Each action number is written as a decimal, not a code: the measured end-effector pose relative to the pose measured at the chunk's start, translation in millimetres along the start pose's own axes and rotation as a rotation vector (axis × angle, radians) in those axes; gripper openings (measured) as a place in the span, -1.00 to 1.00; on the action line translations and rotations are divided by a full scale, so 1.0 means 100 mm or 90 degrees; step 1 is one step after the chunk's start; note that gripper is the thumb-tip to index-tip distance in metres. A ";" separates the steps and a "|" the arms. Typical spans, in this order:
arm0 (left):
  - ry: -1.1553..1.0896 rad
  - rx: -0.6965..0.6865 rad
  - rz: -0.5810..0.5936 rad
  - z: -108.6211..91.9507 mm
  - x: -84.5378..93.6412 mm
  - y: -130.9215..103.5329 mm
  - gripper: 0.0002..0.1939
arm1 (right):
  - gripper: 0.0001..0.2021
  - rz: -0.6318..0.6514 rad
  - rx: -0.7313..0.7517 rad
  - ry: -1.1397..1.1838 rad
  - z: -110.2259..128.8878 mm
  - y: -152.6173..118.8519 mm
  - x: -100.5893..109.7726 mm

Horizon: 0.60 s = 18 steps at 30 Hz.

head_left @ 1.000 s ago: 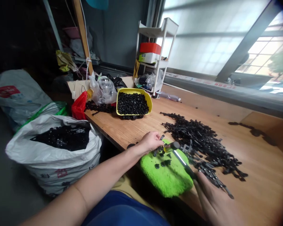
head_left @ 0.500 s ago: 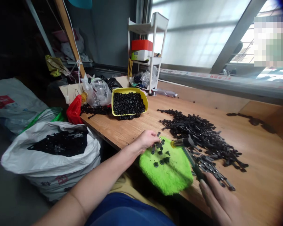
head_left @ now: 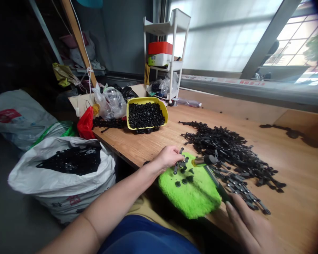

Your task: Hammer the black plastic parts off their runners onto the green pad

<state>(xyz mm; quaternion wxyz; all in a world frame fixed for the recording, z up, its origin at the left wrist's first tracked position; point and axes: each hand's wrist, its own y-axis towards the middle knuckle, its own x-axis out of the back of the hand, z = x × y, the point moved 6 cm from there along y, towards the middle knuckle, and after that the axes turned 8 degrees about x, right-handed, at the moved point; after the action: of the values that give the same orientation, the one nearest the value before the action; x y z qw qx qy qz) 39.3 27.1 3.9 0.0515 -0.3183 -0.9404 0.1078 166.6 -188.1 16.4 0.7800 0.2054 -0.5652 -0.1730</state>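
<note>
My left hand (head_left: 170,156) pinches a small black part (head_left: 176,167) over the upper left of a bright green cloth pad (head_left: 193,201). My right hand (head_left: 247,220) is wrapped round the dark handle of a hammer (head_left: 208,160), whose yellow-tipped head hangs over the pad's upper right. Several small black round pieces (head_left: 190,179) lie on the green pad below my left hand. Right of the pad, a large heap of black linked strips (head_left: 222,144) spreads over the wooden table.
A yellow tray (head_left: 166,110) of black pieces stands at the table's back left, near a red bag (head_left: 86,124) and a white rack (head_left: 174,53). A white sack (head_left: 23,176) with black material stands on the left.
The view has shifted slightly, so most things sit a little further right. My left hand still pinches the black part and my right hand still holds the hammer.
</note>
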 end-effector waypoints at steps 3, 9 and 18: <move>0.007 -0.016 0.003 0.00 0.00 -0.01 -0.90 | -0.73 -0.027 0.003 -0.058 0.02 0.03 0.02; 0.057 -0.042 -0.018 0.00 0.03 -0.01 -0.88 | -0.67 0.090 0.045 -0.096 0.01 0.04 -0.07; 0.090 -0.042 -0.020 0.01 0.03 -0.03 -0.89 | -0.69 0.130 0.036 -0.069 0.10 0.19 0.00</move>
<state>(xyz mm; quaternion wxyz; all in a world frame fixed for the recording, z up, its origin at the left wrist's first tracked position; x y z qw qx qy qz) 34.8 26.1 3.7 0.1088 -0.3120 -0.9423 0.0529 157.3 -173.0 29.1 0.7560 0.1587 -0.6289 -0.0875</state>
